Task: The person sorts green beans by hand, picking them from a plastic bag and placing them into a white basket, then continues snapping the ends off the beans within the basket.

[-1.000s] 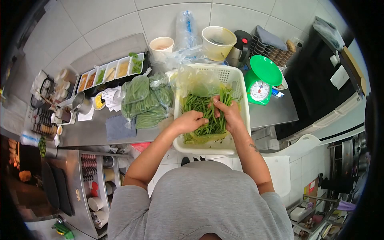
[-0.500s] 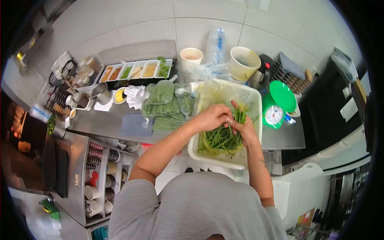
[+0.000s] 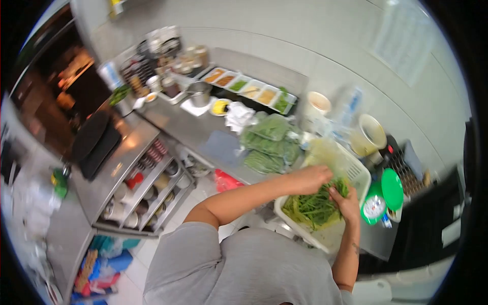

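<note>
Long green vegetable stems [image 3: 316,206] lie heaped on yellowish plastic in a white plastic basket [image 3: 360,170]. My right hand [image 3: 347,203] is wrapped around a bunch of the stems on the basket's right side, thumb on top. Just to the left, above the heap, my left hand [image 3: 316,179] has its fingers closed; what is in them, if anything, is hidden. A gap separates the two hands. Beside the basket on the left are clear bags [image 3: 272,142] packed with greens.
A green dial scale [image 3: 375,207] stands right of the basket. Behind are two tubs, the nearer a cream bucket [image 3: 368,134]. A row of topping trays [image 3: 251,91] runs along the wall. Left are a metal pot [image 3: 199,94] and a shelf unit with cups [image 3: 147,195].
My view has swung left, so the basket and counter sit lower and tilted. My left hand has drawn away from my right hand, which still holds stems.
</note>
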{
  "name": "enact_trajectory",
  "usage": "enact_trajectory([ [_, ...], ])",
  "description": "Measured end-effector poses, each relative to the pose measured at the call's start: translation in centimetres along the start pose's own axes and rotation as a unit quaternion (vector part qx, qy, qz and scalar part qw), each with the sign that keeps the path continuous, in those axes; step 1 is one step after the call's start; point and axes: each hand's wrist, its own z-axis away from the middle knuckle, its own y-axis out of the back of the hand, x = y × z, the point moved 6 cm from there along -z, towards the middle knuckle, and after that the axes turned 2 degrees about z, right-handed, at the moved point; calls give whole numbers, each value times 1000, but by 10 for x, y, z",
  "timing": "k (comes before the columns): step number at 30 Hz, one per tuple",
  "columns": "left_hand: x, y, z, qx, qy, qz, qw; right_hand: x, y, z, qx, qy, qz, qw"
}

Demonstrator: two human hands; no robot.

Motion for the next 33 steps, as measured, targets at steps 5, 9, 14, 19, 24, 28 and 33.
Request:
enact_trajectory([
  [5, 11, -12, 23, 129, -16, -109, 986, -18, -15, 0, -65, 47, 50, 996],
  [9, -11, -17, 33, 270, 116, -13, 956, -6, -38, -2, -31, -22, -21, 999],
  [14, -47, -22, 42, 296, 254, 218, 895, -6, -54, -3, -34, -2, -88, 996],
  [19, -39, -8, 55, 349, 175, 125, 912, -13, -38, -6, -11, -12, -179, 984],
  [24, -40, -38, 41, 152, 158, 38, 975, 16, -15, -21, -49, -33, -267, 962],
  [28, -16, -47, 40, 82, 208, 297, 929, 14, -20, -20, -35, -32, -311, 949],
  [33, -19, -47, 46, 126, 257, 346, 894, 5, -31, -12, -45, -23, -373, 927],
])
